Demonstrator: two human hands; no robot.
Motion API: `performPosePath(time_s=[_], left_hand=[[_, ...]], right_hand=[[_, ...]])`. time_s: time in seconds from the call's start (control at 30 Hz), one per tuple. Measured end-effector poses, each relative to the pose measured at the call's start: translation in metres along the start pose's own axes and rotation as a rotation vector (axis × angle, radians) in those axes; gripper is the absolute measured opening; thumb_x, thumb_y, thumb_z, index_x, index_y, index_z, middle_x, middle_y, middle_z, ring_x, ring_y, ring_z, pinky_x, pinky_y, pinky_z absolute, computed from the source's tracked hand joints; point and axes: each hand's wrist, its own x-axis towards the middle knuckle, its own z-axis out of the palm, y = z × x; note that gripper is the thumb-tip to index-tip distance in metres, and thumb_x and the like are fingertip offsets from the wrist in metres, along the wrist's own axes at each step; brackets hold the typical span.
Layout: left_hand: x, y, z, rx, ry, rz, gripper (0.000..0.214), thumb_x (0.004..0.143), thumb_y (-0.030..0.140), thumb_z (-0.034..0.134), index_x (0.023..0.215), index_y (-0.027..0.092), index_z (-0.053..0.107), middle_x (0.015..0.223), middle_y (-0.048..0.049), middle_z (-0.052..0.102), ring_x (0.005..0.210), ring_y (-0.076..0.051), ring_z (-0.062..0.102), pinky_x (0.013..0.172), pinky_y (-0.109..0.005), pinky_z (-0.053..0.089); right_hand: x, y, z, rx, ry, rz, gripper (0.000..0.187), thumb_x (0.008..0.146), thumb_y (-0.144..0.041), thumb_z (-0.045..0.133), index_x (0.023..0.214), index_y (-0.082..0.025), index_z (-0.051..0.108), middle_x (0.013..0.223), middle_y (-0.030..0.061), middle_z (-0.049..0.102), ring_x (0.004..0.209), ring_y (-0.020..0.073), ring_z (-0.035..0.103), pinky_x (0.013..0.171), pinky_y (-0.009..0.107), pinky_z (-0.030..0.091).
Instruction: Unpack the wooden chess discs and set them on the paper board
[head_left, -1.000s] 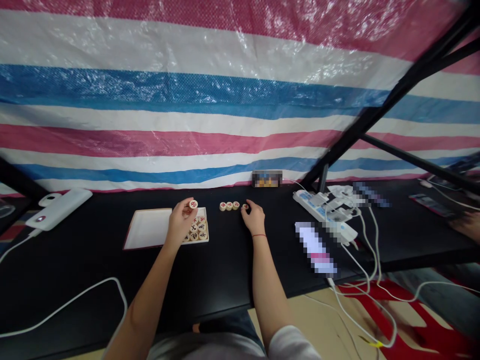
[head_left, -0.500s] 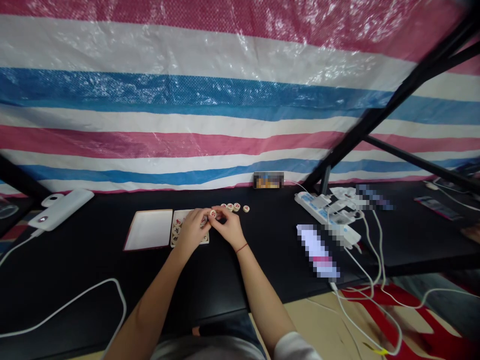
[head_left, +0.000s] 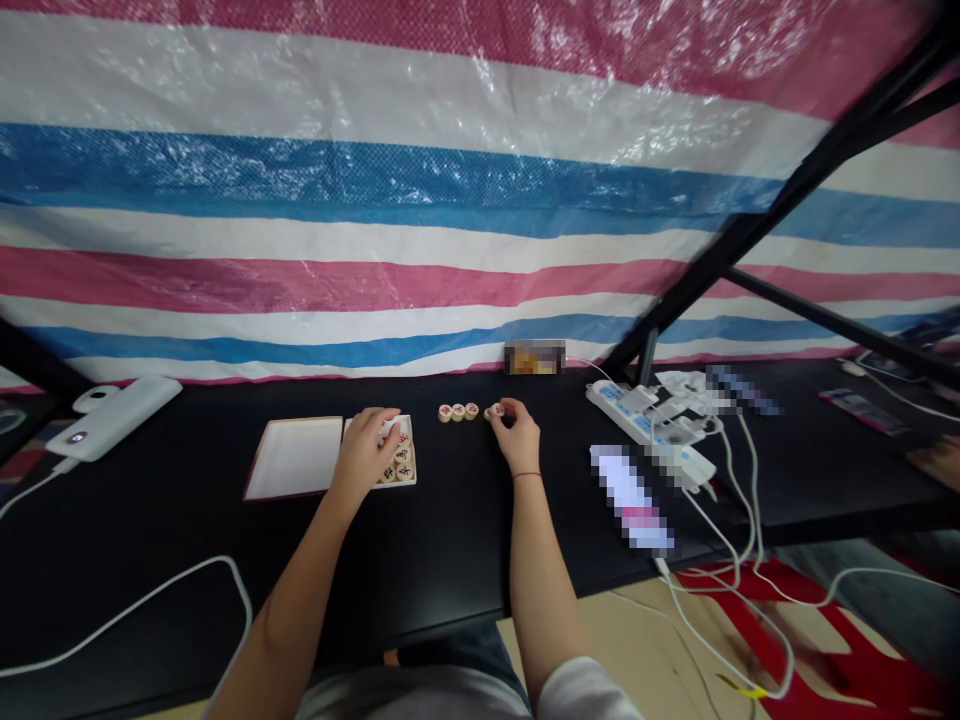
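My right hand (head_left: 517,435) pinches a round xiangqi piece (head_left: 499,410) with a red character between thumb and fingers. It is right beside another pale piece (head_left: 488,413) on the black table; whether the two touch I cannot tell. To the left, several red-marked pieces (head_left: 458,412) stand in a short row. My left hand (head_left: 366,447) hovers over the white box (head_left: 413,470), its thumb and forefinger apart and nothing visible between them. Inside the box lie several pieces (head_left: 403,460), some with black characters; the hand covers the box's left part.
An open lid (head_left: 294,458) adjoins the box on the left. A white device with a cable (head_left: 116,420) sits far left. On the right are a power strip (head_left: 645,425), a blurred phone (head_left: 631,500) and white cables. Another person's hand (head_left: 934,457) shows at the right edge.
My right hand has moved right, from the box to the row's right end, carrying a red-marked piece. My left hand has shifted slightly left over the box, parting from the right hand.
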Motion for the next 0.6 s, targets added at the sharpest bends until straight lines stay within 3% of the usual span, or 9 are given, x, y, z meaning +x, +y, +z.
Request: performPosePath(time_s=[0.13,0.33,0.6], left_hand=[[0.0,-0.002,-0.003,0.004,-0.004,-0.001,0.024,0.091,0.029,0.046,0.105,0.021,0.065,0.103,-0.0069,0.067,0.099,-0.02,0.062,0.092,-0.034,0.048],[0.0,-0.008,-0.011,0.006,-0.019,-0.035,0.025,0.09,0.029,0.046,0.102,0.022,0.066,0.101,-0.007,0.067,0.098,-0.021,0.062,0.092,-0.035,0.048],[-0.006,-0.04,-0.037,0.059,0.002,-0.131,0.028,0.088,0.033,0.045,0.099,0.022,0.067,0.101,-0.0065,0.068,0.098,-0.021,0.063,0.094,-0.035,0.047]], right_hand=[[-0.004,-0.007,0.005,-0.152,-0.073,-0.078,0.02,0.077,-0.025,0.055,0.094,-0.021,0.065,0.093,0.0056,0.07,0.089,0.0233,0.061,0.082,0.035,0.047],[-0.005,-0.009,0.01,-0.223,-0.059,-0.071,0.017,0.079,-0.025,0.057,0.095,-0.022,0.063,0.09,0.0043,0.069,0.09,0.0233,0.059,0.08,0.034,0.043],[-0.006,-0.013,0.011,-0.229,-0.069,-0.051,0.019,0.081,-0.029,0.059,0.098,-0.023,0.064,0.093,0.0045,0.069,0.095,0.0243,0.057,0.081,0.036,0.041]])
